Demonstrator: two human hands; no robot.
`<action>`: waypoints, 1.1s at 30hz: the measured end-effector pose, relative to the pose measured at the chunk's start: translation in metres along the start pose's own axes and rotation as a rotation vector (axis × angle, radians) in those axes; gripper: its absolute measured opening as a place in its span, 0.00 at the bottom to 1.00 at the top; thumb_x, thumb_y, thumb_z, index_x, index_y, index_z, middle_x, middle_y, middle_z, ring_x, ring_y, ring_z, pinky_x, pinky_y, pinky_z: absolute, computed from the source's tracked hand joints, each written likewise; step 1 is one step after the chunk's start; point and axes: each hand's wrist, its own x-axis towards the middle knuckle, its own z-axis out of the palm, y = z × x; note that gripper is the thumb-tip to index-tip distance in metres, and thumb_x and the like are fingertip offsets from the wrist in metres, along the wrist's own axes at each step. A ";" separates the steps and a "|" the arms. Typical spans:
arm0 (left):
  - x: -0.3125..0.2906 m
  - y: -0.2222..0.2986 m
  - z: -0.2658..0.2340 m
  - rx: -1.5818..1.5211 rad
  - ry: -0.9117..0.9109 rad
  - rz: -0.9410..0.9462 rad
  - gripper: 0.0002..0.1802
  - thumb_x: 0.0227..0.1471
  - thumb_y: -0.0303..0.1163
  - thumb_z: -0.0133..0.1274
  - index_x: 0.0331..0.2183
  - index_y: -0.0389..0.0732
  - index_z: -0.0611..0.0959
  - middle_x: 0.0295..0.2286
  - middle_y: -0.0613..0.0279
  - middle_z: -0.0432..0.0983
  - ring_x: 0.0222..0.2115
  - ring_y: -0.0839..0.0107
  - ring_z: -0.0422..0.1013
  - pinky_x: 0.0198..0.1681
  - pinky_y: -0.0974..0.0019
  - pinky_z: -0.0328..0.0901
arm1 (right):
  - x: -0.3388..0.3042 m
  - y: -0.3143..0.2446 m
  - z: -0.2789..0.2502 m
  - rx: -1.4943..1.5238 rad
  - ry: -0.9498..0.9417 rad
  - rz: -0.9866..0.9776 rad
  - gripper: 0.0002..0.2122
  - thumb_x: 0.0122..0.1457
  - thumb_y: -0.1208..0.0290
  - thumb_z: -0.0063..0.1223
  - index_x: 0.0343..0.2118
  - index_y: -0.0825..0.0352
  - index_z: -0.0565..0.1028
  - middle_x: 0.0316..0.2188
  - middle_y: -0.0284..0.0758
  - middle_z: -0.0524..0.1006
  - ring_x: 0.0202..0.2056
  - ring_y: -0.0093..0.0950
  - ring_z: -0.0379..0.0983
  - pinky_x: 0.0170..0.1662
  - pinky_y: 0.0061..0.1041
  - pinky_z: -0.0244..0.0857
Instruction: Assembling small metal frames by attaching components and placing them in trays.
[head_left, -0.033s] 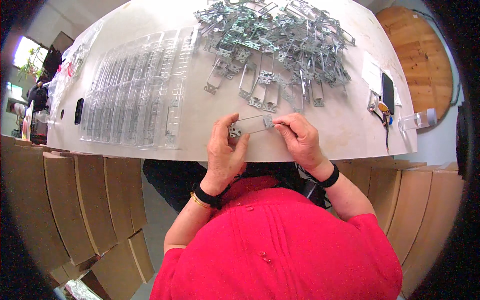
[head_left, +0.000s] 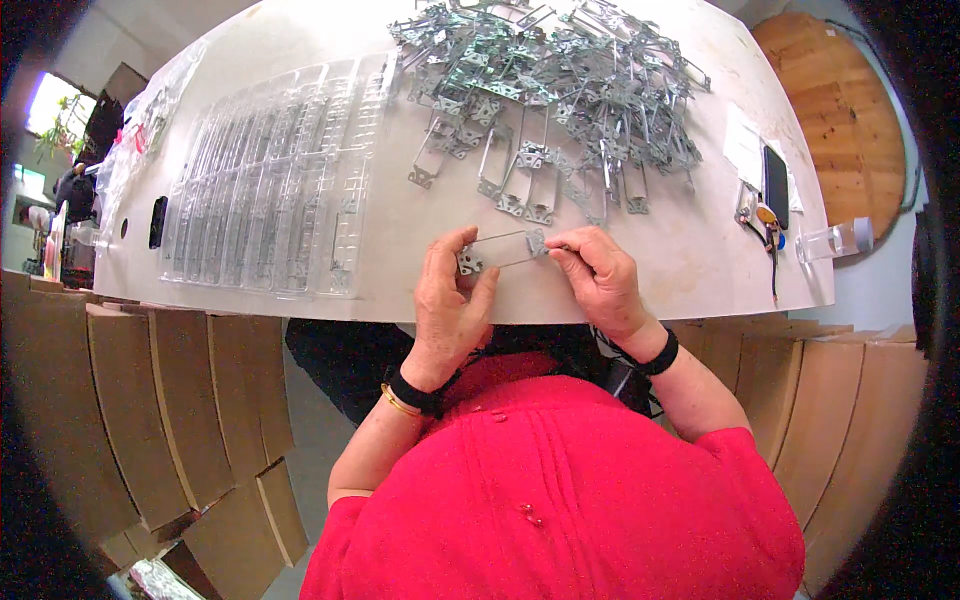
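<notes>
Close to the table's near edge, I hold a small metal bracket (head_left: 536,242), made of two flat end plates joined by two thin parallel rods. Its left plate sits between the thumb and fingers of my left hand (head_left: 450,305). The thumb and forefinger of my right hand (head_left: 606,285) are pinched together at the right plate; a tiny dark bit shows at the fingertips, too small to name. Beyond my hands lies a big tangled pile of similar metal brackets (head_left: 560,90). To the left, a clear plastic tray (head_left: 345,215) has long slots with metal pieces in some of them.
A black phone (head_left: 774,180) lies on white paper at the right, near a small tool with dark handles (head_left: 770,230). A clear bottle (head_left: 835,240) lies at the table's right edge. A small black object (head_left: 158,222) is left of the tray. Cardboard boxes (head_left: 150,400) flank me below.
</notes>
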 end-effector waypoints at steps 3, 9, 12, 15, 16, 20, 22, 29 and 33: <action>0.000 0.007 -0.002 0.025 0.002 -0.039 0.29 0.56 0.22 0.62 0.58 0.37 0.73 0.50 0.55 0.74 0.44 0.68 0.74 0.46 0.65 0.72 | 0.000 -0.001 0.000 -0.007 -0.005 -0.031 0.08 0.60 0.80 0.61 0.42 0.66 0.81 0.36 0.40 0.81 0.38 0.39 0.80 0.42 0.32 0.73; -0.001 -0.002 -0.001 -0.021 0.011 -0.035 0.30 0.55 0.22 0.62 0.58 0.36 0.72 0.50 0.51 0.73 0.48 0.66 0.73 0.49 0.65 0.71 | 0.001 0.000 0.000 0.014 -0.027 -0.056 0.09 0.58 0.82 0.61 0.41 0.66 0.81 0.37 0.40 0.81 0.39 0.39 0.80 0.44 0.33 0.74; 0.000 0.001 -0.001 0.021 0.021 -0.005 0.30 0.55 0.21 0.62 0.58 0.36 0.72 0.50 0.52 0.73 0.48 0.66 0.73 0.48 0.65 0.71 | 0.000 -0.001 0.001 0.028 -0.024 -0.023 0.08 0.58 0.81 0.62 0.41 0.67 0.80 0.37 0.39 0.81 0.38 0.39 0.80 0.43 0.33 0.74; 0.000 -0.002 0.000 0.003 0.027 -0.017 0.30 0.54 0.21 0.62 0.58 0.36 0.72 0.49 0.53 0.73 0.47 0.66 0.73 0.47 0.65 0.72 | -0.001 -0.002 0.001 0.022 -0.021 0.021 0.07 0.58 0.80 0.63 0.40 0.67 0.80 0.36 0.39 0.81 0.38 0.39 0.80 0.42 0.32 0.73; 0.000 -0.002 0.000 0.003 0.027 -0.016 0.30 0.54 0.21 0.62 0.58 0.36 0.72 0.49 0.53 0.73 0.47 0.66 0.73 0.47 0.65 0.72 | -0.001 -0.002 0.001 -0.003 -0.019 0.028 0.07 0.58 0.80 0.63 0.39 0.67 0.80 0.35 0.39 0.81 0.37 0.39 0.79 0.42 0.32 0.73; 0.000 0.001 -0.001 0.002 0.019 -0.047 0.30 0.54 0.21 0.63 0.58 0.36 0.73 0.49 0.54 0.73 0.44 0.69 0.74 0.45 0.67 0.72 | 0.000 -0.001 0.000 -0.017 -0.010 0.032 0.06 0.59 0.78 0.64 0.38 0.66 0.80 0.35 0.39 0.80 0.36 0.39 0.79 0.41 0.33 0.73; 0.000 0.001 0.000 0.005 0.022 -0.041 0.30 0.54 0.21 0.63 0.57 0.36 0.73 0.49 0.54 0.73 0.43 0.69 0.74 0.44 0.67 0.72 | 0.000 0.001 0.002 -0.005 0.027 -0.031 0.05 0.59 0.78 0.63 0.38 0.66 0.80 0.34 0.39 0.80 0.36 0.39 0.79 0.40 0.33 0.73; 0.000 0.001 -0.001 0.003 0.022 -0.009 0.29 0.54 0.22 0.63 0.57 0.35 0.73 0.48 0.55 0.73 0.42 0.71 0.73 0.44 0.68 0.71 | 0.001 -0.003 0.001 -0.025 0.017 0.033 0.05 0.58 0.79 0.63 0.37 0.66 0.80 0.33 0.38 0.81 0.36 0.39 0.79 0.40 0.33 0.73; 0.000 -0.001 -0.001 0.010 0.022 0.003 0.29 0.54 0.22 0.63 0.57 0.35 0.73 0.47 0.55 0.73 0.42 0.71 0.73 0.44 0.68 0.71 | 0.001 -0.003 0.001 -0.026 0.020 0.013 0.04 0.59 0.76 0.64 0.36 0.66 0.80 0.33 0.38 0.80 0.35 0.39 0.78 0.39 0.34 0.72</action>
